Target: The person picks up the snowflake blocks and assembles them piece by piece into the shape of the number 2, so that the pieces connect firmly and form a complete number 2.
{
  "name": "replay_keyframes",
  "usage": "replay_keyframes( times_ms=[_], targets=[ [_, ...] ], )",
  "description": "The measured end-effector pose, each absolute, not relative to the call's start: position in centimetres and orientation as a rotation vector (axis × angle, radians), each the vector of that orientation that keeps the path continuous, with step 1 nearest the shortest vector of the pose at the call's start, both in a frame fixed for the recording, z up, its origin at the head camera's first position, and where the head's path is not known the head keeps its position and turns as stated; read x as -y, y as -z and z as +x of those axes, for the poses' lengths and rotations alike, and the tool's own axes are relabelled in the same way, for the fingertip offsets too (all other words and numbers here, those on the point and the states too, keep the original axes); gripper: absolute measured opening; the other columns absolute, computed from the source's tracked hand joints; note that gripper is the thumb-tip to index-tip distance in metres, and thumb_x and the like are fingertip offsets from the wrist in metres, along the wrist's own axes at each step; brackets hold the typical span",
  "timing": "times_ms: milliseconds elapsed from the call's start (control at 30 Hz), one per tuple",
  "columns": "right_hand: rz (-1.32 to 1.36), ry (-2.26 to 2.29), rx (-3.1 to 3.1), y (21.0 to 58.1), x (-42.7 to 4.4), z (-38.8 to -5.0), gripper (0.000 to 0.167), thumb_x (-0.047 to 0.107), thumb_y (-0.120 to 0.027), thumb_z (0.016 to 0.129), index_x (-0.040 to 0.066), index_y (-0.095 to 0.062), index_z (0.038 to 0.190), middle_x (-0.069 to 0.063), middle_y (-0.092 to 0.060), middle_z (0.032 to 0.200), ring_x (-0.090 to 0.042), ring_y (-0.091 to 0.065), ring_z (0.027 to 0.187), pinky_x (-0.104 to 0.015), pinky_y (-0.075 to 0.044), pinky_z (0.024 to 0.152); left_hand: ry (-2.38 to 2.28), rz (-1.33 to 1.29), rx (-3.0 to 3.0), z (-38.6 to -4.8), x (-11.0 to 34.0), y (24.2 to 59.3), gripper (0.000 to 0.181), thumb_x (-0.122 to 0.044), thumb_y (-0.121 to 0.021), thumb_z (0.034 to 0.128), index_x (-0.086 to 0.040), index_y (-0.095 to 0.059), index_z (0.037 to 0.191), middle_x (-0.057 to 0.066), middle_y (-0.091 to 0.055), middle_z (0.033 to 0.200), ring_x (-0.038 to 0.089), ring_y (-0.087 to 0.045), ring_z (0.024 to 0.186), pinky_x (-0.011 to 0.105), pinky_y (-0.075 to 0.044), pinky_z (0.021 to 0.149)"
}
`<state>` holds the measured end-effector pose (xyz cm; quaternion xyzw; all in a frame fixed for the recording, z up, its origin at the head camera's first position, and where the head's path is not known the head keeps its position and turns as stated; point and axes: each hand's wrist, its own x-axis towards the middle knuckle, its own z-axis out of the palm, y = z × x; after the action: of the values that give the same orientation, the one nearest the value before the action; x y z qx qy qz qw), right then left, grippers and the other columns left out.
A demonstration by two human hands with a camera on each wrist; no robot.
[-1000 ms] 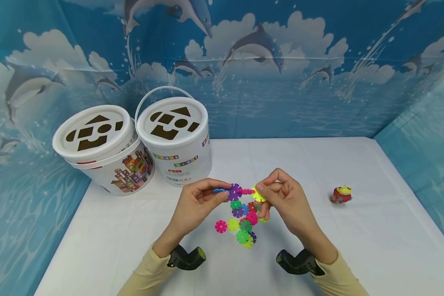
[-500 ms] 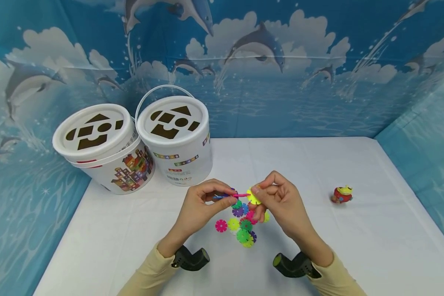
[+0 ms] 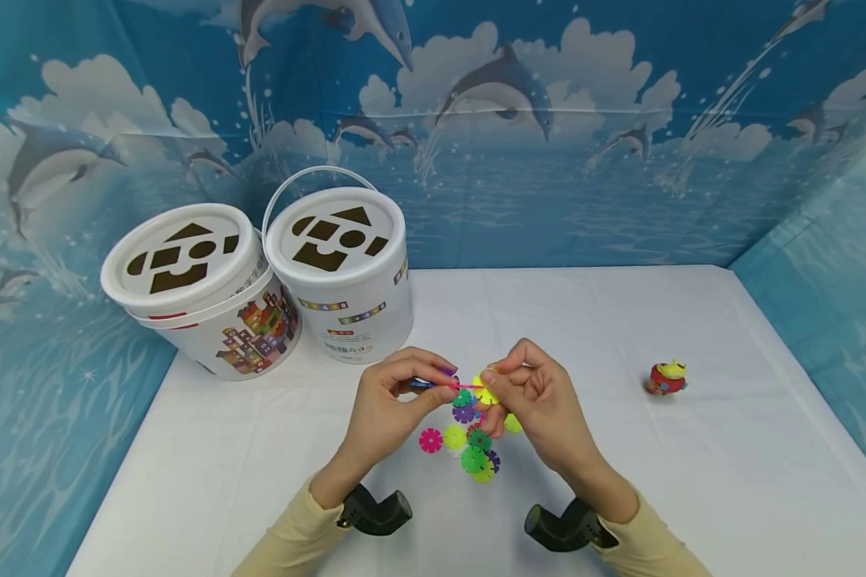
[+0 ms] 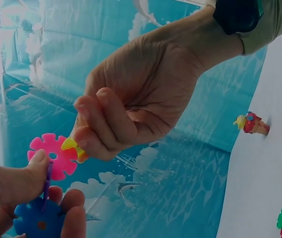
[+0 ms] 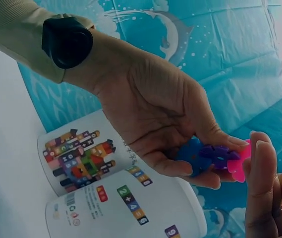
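My left hand pinches a short chain of plastic snowflake discs. In the left wrist view the chain has a blue disc, a purple disc seen edge-on, and a pink disc. My right hand pinches a yellow snowflake disc against the pink one's edge. Whether the two are slotted together cannot be made out. The right wrist view shows the purple disc between blue and pink; the yellow one is hidden there. Beneath the hands lies a loose pile of snowflake discs, partly covered by the fingers.
Two white lidded buckets, one on the left and one beside it, stand at the table's back left. A small red and yellow toy figure sits on the right. Dolphin-print cloth hangs behind the white table.
My right hand has moved left with the yellow disc, closer to my left hand. The chain has turned so that the purple and pink discs show edge-on in the head view.
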<state>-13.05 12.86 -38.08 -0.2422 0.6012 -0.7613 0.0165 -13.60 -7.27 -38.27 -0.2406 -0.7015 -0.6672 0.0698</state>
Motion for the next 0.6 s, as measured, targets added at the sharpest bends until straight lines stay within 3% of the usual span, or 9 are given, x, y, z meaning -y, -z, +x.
replay_keyframes(
  times_ms=[133, 433, 600],
  targets=[
    [-0.738, 2.377, -1.887, 38.1, -12.4, -13.0, 0.011, -0.007, -0.050, 0.095, -0.010, -0.041, 0.096, -0.012, -0.066, 0.068, -0.021, -0.063, 0.048, -0.033, -0.053, 0.045, 1.987, -0.697, 2.116, -13.4, 7.2, 38.1, 0.008, 0.004, -0.074, 0.0783, -0.001, -0.072, 0.084, 0.007, -0.066, 0.095, 0.021, -0.063, 0.088, 0.034, -0.055, 0.066],
    [-0.530, 2.239, -1.888, 37.9, -13.0, -13.6, 0.006, 0.005, -0.053, 0.097, 0.001, -0.048, 0.096, -0.011, -0.065, 0.066, -0.021, -0.062, 0.049, -0.032, -0.054, 0.051, 2.043, -0.674, 2.083, -13.4, 7.3, 37.1, 0.014, 0.012, -0.069, 0.0797, 0.007, -0.069, 0.092, 0.015, -0.066, 0.095, 0.028, -0.066, 0.073, 0.036, -0.057, 0.062],
    [-0.439, 2.306, -1.775, 37.9, -13.5, -14.1, 0.009, 0.010, -0.052, 0.098, 0.001, -0.051, 0.101, -0.007, -0.065, 0.067, -0.014, -0.063, 0.054, -0.024, -0.054, 0.056, 2.112, -0.712, 2.027, -13.9, 7.8, 37.6, 0.023, 0.007, -0.066, 0.0844, 0.005, -0.066, 0.107, 0.013, -0.067, 0.107, 0.027, -0.067, 0.087, 0.036, -0.056, 0.073]
  ],
)
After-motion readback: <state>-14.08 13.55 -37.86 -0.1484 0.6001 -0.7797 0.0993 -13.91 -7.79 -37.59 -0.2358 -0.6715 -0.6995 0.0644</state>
